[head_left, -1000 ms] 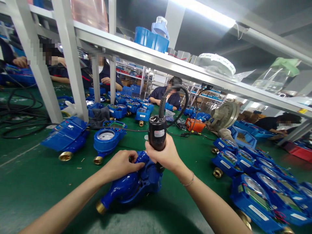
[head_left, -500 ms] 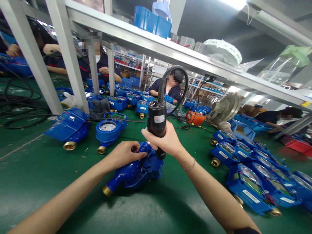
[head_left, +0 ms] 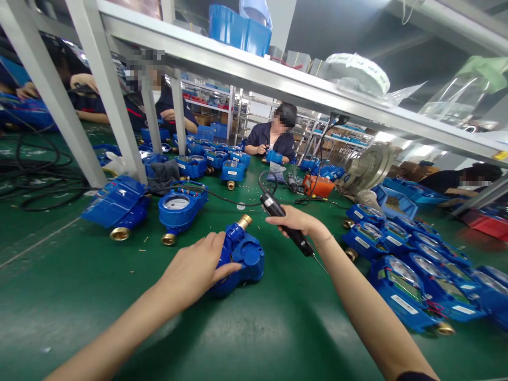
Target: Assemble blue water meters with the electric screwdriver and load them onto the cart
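My left hand [head_left: 202, 264] is wrapped over a blue water meter [head_left: 251, 255] that lies face down on the green table [head_left: 254, 338]. The meter's brass threaded end [head_left: 245, 220] points away from me; its other end is hidden under my palm. To the right, my right hand [head_left: 297, 221] grips a black electric screwdriver [head_left: 293, 230] by its body. The tool is tilted, its thin bit reaching down toward my right forearm, apart from the meter. A cord loops from its top end.
Two more meters, one with a round dial [head_left: 177, 203], stand at the left. Rows of open blue meters [head_left: 405, 291] fill the right side. An orange box [head_left: 318, 186] and loose cables lie beyond. A metal shelf [head_left: 254, 66] crosses overhead. Several co-workers sit around the table.
My right hand has moved right, lifting the screwdriver off the meter and tipping it from upright to slanted. My left hand has shifted onto the meter's near side, and the meter has turned.
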Demonstrator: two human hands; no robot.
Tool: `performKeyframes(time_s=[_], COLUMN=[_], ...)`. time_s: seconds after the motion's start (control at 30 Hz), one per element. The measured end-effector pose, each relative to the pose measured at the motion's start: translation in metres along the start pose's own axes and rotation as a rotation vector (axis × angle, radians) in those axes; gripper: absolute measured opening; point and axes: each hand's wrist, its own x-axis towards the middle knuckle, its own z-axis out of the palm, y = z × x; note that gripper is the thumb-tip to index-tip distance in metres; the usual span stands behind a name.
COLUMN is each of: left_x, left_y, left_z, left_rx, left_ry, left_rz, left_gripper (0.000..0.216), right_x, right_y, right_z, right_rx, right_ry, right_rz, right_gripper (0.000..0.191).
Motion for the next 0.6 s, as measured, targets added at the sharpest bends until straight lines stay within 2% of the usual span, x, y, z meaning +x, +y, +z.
performKeyframes(time_s=[0.1, 0.17, 0.3, 0.37, 0.47, 0.53, 0.6], left_x=[-0.018, -0.024, -0.022, -0.018, -0.013, -0.011, -0.008], left_y=[0.025, 0.04, 0.059, 0.061, 0.059, 0.055, 0.048], left_z=[0.018, 0.035, 0.057, 0.058, 0.05, 0.044, 0.039], left_rx=[0.232, 0.358, 0.514, 0.531, 0.513, 0.486, 0.46], left_ry=[0.114, 0.192, 0.295, 0.315, 0.309, 0.314, 0.322], left_rz=[0.002, 0.01, -0.066, -0.085, -0.059, -0.033, -0.007], left_gripper=[0.08, 0.087, 0.069, 0.066, 0.074, 0.08, 0.083], right_x=[0.018, 0.027, 0.043, 0.047, 0.042, 0.03, 0.016], right_y=[0.045, 0.063, 0.076, 0.076, 0.075, 0.075, 0.078], right_z=[0.014, 0.022, 0.03, 0.034, 0.042, 0.05, 0.061], right_rx=[-0.135, -0.198, -0.397, -0.491, -0.573, -0.587, -0.568], right_ry=[0.042, 0.091, 0.243, 0.338, 0.488, 0.558, 0.567], right_rz=[0.089, 0.101, 0.085, 0.06, -0.013, -0.109, -0.243], right_gripper=[0.036, 0.033, 0.028, 0.03, 0.036, 0.037, 0.037])
